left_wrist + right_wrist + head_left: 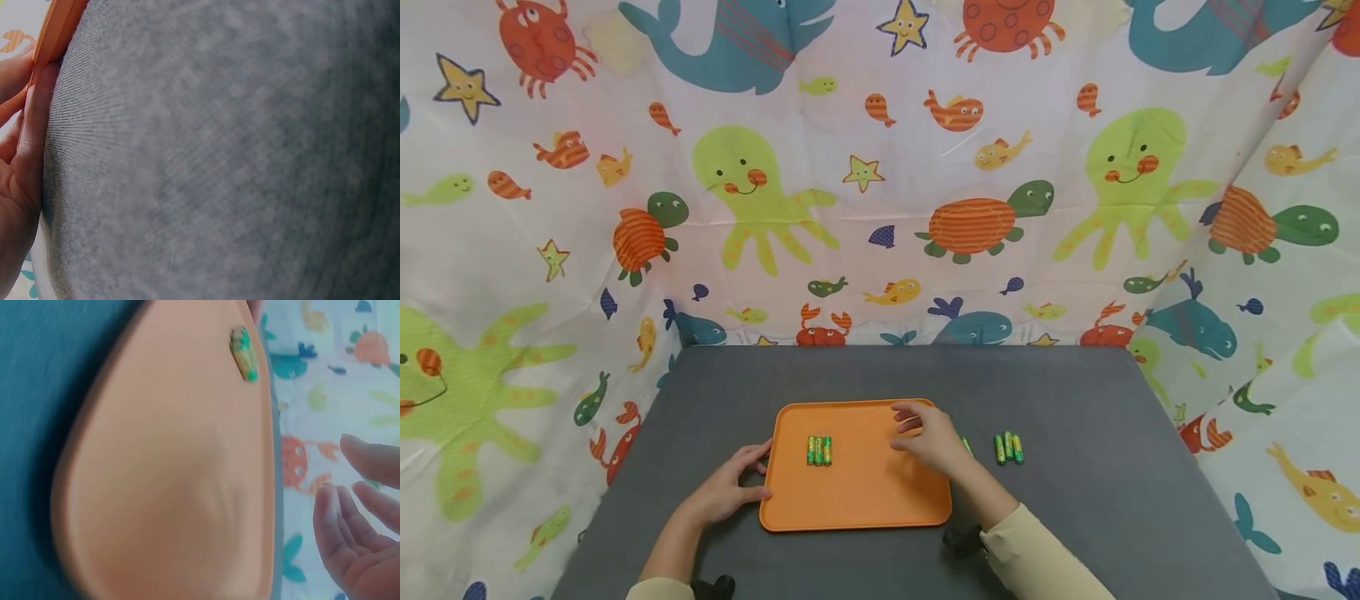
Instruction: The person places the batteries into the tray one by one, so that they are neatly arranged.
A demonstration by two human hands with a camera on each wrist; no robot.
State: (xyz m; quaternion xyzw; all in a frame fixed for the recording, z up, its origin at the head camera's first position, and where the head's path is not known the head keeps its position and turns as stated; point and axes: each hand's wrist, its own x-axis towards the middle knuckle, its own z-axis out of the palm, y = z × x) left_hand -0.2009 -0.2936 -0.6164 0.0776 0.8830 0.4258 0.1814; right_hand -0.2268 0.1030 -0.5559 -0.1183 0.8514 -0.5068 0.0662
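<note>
An orange tray [857, 512] lies on the dark grey table. My left hand [722, 492] is at its left edge, with thumb and fingers against the rim; the left wrist view shows the tray's edge [59, 31] between them. Three green and yellow batteries [819, 451] lie side by side on the tray's left half, seen too as a small batch of batteries [244, 353] in the right wrist view. Over the tray's right part hovers my right hand [928, 437], fingers loosely bent and thumb apart, holding nothing.
Right of the tray, three more batteries [1009, 447] lie together on the table [1075, 517]. Another battery [967, 445] shows partly behind my right hand. A curtain [850, 225] printed with sea animals surrounds the table at the back and sides.
</note>
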